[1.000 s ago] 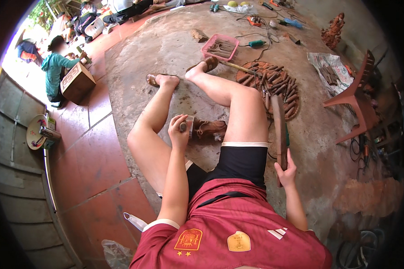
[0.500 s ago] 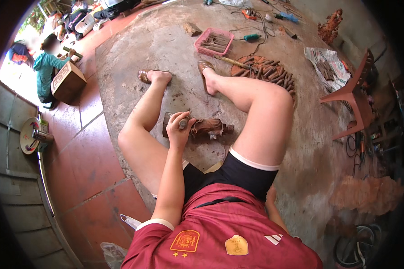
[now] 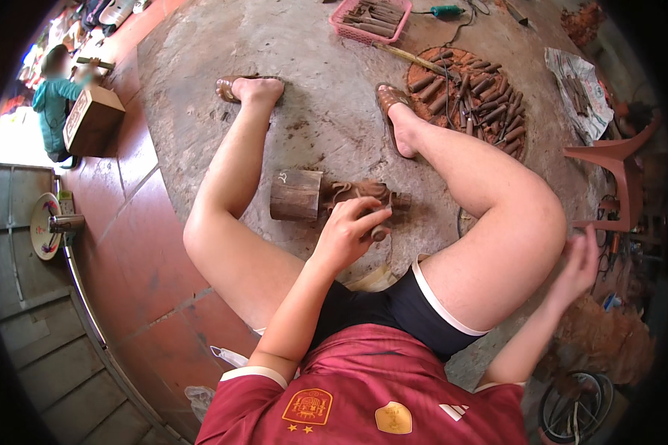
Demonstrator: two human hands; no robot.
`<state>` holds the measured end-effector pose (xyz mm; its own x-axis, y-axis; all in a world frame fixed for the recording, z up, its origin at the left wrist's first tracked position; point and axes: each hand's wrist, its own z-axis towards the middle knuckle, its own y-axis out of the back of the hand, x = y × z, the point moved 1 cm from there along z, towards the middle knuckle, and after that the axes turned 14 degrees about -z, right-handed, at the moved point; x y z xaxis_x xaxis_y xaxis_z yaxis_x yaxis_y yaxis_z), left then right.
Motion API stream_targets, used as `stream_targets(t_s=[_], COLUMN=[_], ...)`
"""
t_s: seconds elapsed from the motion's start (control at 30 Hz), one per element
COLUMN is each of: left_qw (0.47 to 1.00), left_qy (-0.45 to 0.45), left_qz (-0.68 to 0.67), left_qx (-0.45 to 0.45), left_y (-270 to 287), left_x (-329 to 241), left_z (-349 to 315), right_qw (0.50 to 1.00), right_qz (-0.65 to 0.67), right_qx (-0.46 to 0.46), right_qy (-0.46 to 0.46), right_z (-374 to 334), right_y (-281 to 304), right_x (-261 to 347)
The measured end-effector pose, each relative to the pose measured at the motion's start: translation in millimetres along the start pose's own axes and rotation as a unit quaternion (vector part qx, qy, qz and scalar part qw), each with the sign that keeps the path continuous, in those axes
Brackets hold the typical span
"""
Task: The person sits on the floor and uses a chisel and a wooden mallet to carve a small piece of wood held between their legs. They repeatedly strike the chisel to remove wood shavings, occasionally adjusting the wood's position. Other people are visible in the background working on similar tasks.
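On the floor between my legs lies a partly carved block of brown wood [image 3: 295, 196], its thick uncut end to the left and its carved part to the right. Above the carved part is my left hand [image 3: 346, 231], closed around a carving chisel. Only the round butt of the chisel's handle [image 3: 379, 234] shows; the blade is hidden. My right hand [image 3: 577, 265] is out beside my right knee, its fingers stretched and apart, with nothing seen in it.
Ahead to the right, many brown-handled tools [image 3: 490, 104] lie in a pile, a long-handled tool [image 3: 412, 57] at its edge. Beyond stands a pink basket [image 3: 339, 28] of tools. A brown plastic chair [image 3: 617, 182] is far right. At the left, another person [image 3: 52, 100] works at a wooden block [image 3: 96, 122].
My left hand has moved right along the carving with the chisel. My right hand has come up from beside my hip to my right knee. The view has shifted too.
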<state>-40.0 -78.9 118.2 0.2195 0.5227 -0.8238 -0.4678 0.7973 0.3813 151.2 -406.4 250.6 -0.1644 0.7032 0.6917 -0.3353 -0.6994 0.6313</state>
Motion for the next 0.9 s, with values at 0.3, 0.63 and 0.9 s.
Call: stream_targets(t_s=[0.3,0.63,0.9], left_qw=[0.98,0.992,0.869], left_qy=[0.073,-0.017,0.252], left_qz=[-0.15,-0.017,0.351], left_qx=[-0.109,-0.122,0.242], left_y=[43.9,64.3,74.4], left_x=[-10.0,-4.4,75.9], left_z=[124.8,158.1,13.5], right_qw=[0.669,0.627,0.717], right_qz=[-0.112,-0.122,-0.028], right_qx=[0.435,0.396,0.47], right_qy=[0.592,0.66,0.514], right_z=[30.5,21.2,49.1], right_y=[-137.7,-253.4,-287.4], right_x=[196.2,246.7,228.2])
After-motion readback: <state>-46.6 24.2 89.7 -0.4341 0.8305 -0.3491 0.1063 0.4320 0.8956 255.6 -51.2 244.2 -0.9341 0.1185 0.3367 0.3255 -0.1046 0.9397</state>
